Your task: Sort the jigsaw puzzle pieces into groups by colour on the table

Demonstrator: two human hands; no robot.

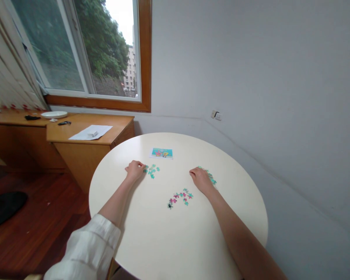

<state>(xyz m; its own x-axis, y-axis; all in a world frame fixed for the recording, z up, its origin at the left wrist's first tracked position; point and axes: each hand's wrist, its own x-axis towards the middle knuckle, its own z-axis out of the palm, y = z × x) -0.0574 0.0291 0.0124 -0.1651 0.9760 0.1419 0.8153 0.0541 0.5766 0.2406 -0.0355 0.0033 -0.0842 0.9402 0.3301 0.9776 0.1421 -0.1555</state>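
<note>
My left hand (135, 170) is at the left of a loose group of teal puzzle pieces (152, 171), its fingertips pinched on a piece at the group's edge. Curled closed, my right hand (201, 179) rests low over the table, beside another heap of teal puzzle pieces (212, 179) that it partly hides. Whatever its fingers hold cannot be made out. Between the hands and nearer to me lie pink, teal and dark puzzle pieces (181, 195), some of them touching in a curved row. Beyond them is a picture card (161, 153) with colourful cartoon figures.
All of this lies on a round white table (151, 241). A wooden cabinet (90, 153) stands at the left, bearing a paper sheet (90, 132) and a white plate (54, 114). Behind the table is a wall with a socket (218, 116); a window (105, 50) is at upper left.
</note>
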